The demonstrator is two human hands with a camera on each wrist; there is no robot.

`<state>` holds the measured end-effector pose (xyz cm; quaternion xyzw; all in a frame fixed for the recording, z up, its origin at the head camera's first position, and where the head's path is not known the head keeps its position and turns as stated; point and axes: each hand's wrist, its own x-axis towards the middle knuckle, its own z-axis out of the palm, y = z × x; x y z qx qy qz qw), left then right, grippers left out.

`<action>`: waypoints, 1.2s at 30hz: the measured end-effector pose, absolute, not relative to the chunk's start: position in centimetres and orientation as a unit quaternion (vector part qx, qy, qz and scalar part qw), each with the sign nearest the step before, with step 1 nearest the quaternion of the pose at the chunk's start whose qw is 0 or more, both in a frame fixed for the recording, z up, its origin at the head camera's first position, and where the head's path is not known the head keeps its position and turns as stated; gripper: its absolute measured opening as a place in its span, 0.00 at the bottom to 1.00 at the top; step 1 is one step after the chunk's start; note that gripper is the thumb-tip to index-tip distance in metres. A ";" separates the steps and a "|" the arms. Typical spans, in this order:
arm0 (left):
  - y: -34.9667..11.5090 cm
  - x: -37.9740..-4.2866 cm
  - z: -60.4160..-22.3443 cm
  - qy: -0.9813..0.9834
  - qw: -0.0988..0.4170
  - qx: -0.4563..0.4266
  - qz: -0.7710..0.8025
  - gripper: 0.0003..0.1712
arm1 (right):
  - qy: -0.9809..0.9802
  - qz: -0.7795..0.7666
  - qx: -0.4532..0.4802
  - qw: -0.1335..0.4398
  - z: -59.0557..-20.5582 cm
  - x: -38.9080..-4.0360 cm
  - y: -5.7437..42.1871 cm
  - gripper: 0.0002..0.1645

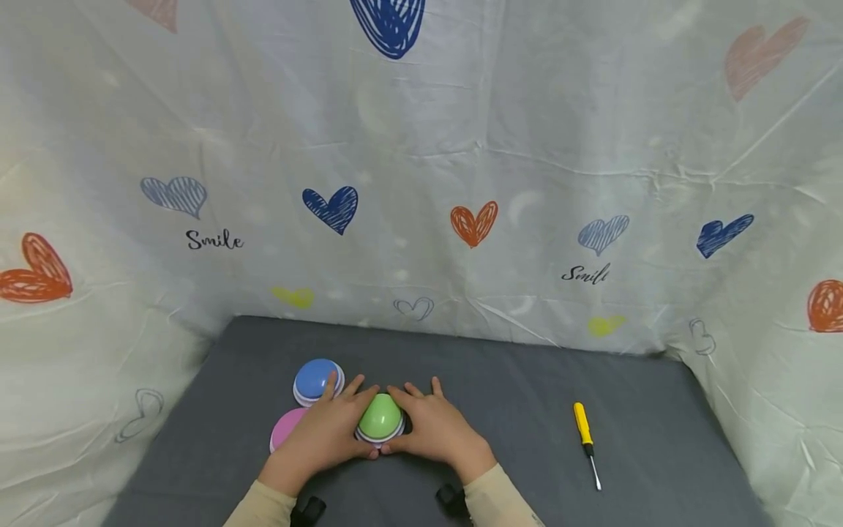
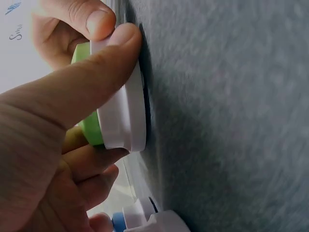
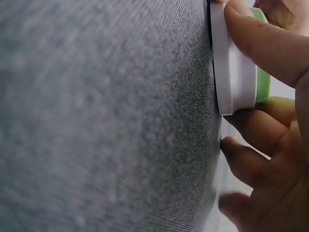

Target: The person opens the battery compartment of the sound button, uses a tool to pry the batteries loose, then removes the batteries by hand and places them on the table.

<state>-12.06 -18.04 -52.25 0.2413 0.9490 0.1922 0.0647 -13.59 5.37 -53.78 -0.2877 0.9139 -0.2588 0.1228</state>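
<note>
A round push button with a green domed top point(image 1: 380, 417) and white base point(image 2: 120, 118) sits low on the dark grey cloth. My left hand point(image 1: 324, 433) grips its base from the left, the thumb along the near side and fingers behind. From the right, my right hand point(image 1: 443, 430) holds the same base between thumb and fingers. Both thumb tips meet close together at the near edge. Just beyond my left hand lies a blue button point(image 1: 315, 377) of the same kind. A pink button point(image 1: 286, 429) is partly hidden by that hand.
A screwdriver point(image 1: 585, 432) with a yellow and black handle lies to the right on the grey cloth-covered table point(image 1: 658, 410). White curtains point(image 1: 408, 124) printed with hearts hang behind the table and at both sides.
</note>
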 end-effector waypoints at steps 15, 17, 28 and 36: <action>-17.3 -11.4 -53.0 0.938 0.031 0.266 0.219 0.56 | 0.908 -0.256 -0.317 0.099 -53.9 -13.3 6.6 0.54; -17.3 -11.3 -53.2 0.936 0.019 0.278 0.214 0.55 | 0.908 -0.252 -0.320 0.097 -53.8 -13.2 6.7 0.54; -16.4 -10.6 -53.1 0.933 -0.009 0.293 0.209 0.51 | 0.909 -0.258 -0.312 0.097 -54.1 -12.5 8.1 0.52; -15.4 -10.4 -53.1 0.937 0.008 0.279 0.212 0.50 | 0.909 -0.267 -0.303 0.107 -54.1 -12.3 9.2 0.53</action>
